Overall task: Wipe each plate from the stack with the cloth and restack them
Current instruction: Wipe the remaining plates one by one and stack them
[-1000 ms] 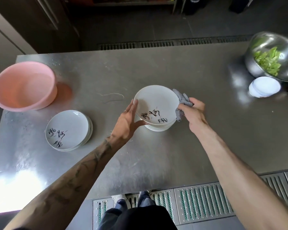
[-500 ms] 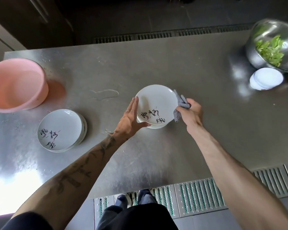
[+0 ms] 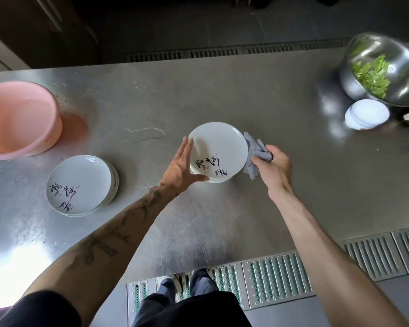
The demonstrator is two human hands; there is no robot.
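A white plate (image 3: 216, 147) with black brush writing lies on top of a short stack at the table's middle. My left hand (image 3: 181, 167) touches its left rim with straight fingers, the thumb under the near edge. My right hand (image 3: 273, 167) grips a crumpled grey cloth (image 3: 255, 153) against the plate's right rim. A second stack of white plates (image 3: 80, 185) with the same writing sits at the left, apart from both hands.
A pink basin (image 3: 19, 119) stands at the far left. A steel bowl of green leaves (image 3: 383, 69) and small white dishes (image 3: 366, 113) are at the far right. A water puddle (image 3: 143, 134) lies behind the plates. The steel table (image 3: 222, 220) ends near my legs.
The view has shifted a little. Both hands stay at the middle stack, the left on the top plate's left rim, the right with the cloth at its right rim.
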